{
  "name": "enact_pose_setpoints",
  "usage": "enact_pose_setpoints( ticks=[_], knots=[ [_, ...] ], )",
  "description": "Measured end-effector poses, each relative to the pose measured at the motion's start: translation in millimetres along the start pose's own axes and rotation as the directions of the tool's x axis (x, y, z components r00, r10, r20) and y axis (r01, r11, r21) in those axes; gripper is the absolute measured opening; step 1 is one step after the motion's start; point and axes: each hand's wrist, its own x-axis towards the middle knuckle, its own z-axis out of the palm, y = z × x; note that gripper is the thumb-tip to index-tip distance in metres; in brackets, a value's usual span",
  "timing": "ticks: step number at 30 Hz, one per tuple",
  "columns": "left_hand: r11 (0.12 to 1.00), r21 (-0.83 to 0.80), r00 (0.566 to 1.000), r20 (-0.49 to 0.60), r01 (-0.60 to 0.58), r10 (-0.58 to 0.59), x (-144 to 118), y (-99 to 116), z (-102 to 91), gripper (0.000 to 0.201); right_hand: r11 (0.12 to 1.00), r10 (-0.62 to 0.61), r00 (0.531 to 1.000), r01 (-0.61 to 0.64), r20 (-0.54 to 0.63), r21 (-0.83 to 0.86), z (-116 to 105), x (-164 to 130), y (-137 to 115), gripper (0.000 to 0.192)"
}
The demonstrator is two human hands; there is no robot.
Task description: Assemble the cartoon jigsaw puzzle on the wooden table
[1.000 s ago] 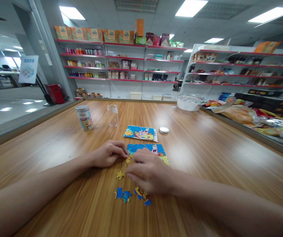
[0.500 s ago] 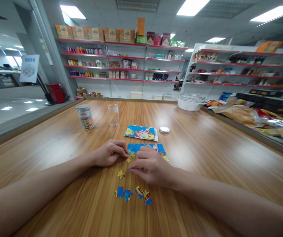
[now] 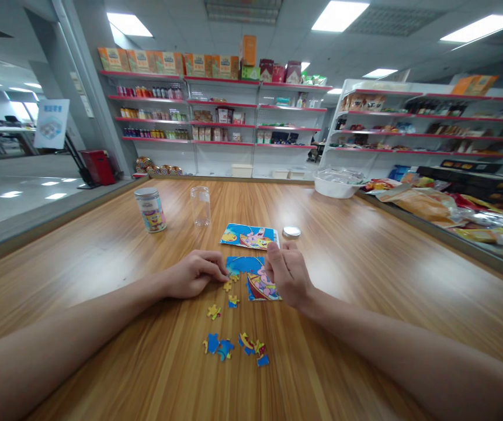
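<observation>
A partly joined jigsaw puzzle (image 3: 246,265), showing blue water and a pink figure in a red boat, lies on the table before me. My left hand (image 3: 196,273) rests at its left edge, thumb and fingers pinched together beside small yellow puzzle pieces (image 3: 227,286); what the fingertips hold is hidden. Over the puzzle's right part is my right hand (image 3: 292,275), fingers curled in and thumb raised, with nothing visible in it. A yellow-and-blue piece (image 3: 233,302) lies left of the boat. Nearer me are a yellow piece (image 3: 214,311), blue pieces (image 3: 225,349) and multicoloured pieces (image 3: 260,349).
Behind the puzzle lies a reference picture card (image 3: 246,235), with a silver lid (image 3: 291,232) to its right. A printed can (image 3: 150,209) and a clear plastic jar (image 3: 201,206) stand back left. A white bowl (image 3: 336,186) and packaged snacks (image 3: 435,202) sit far right.
My right hand has lifted and moved right and back, uncovering the boat section and leaving a yellow-and-blue piece on the table. The left hand has stayed nearly still.
</observation>
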Motion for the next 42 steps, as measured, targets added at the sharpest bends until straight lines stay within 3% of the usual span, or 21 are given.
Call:
enact_pose_setpoints(
  ticks=[4, 9, 13, 18, 21, 25, 29, 37, 42],
  knots=[
    [1.000, 0.002, 1.000, 0.000, 0.005, -0.005, 0.0, 0.8, -0.1, 0.032, 1.000, 0.005, 0.997, -0.006, -0.071, -0.011, 2.1, 2.6, 5.9, 0.054],
    [1.000, 0.016, 1.000, 0.003, -0.012, 0.012, 1.6, 2.5, -0.6, 0.032, 0.997, -0.077, 0.997, 0.077, -0.032, 0.014, 2.9, 3.8, 6.8, 0.024],
    [1.000, 0.024, 1.000, 0.006, -0.008, 0.008, 1.7, 3.1, -0.7, 0.030, 0.972, -0.212, 0.976, 0.217, -0.054, 0.094, 5.5, 4.4, 11.7, 0.029],
    [1.000, 0.027, 1.000, 0.006, -0.004, 0.003, 0.7, 3.0, -0.7, 0.031, 0.949, -0.166, 0.986, 0.161, -0.005, 0.272, 8.6, 0.2, 15.9, 0.035],
    [1.000, 0.023, 1.000, 0.013, -0.006, 0.005, 0.9, 3.4, -0.6, 0.030, 0.965, -0.202, 0.979, 0.194, 0.030, 0.179, 7.2, -1.0, 14.2, 0.041],
    [1.000, 0.023, 1.000, 0.013, -0.004, 0.004, 0.7, 3.7, -0.3, 0.030, 0.971, -0.234, 0.972, 0.234, -0.015, 0.055, 5.4, 2.4, 11.9, 0.040],
    [1.000, 0.025, 1.000, 0.018, -0.004, 0.004, -0.4, 2.7, -0.1, 0.030, 0.966, -0.253, 0.966, 0.255, -0.058, 0.032, 5.6, 5.6, 11.7, 0.023],
    [1.000, 0.031, 1.000, 0.017, -0.001, 0.001, 0.2, 1.4, 0.5, 0.029, 0.965, -0.248, 0.968, 0.251, -0.046, 0.070, 7.0, 3.0, 10.2, 0.032],
    [1.000, 0.023, 1.000, 0.010, 0.007, -0.008, 0.9, 2.6, 0.1, 0.030, 0.981, -0.193, 0.980, 0.194, -0.038, 0.020, 9.0, 2.9, 10.4, 0.025]
  ],
)
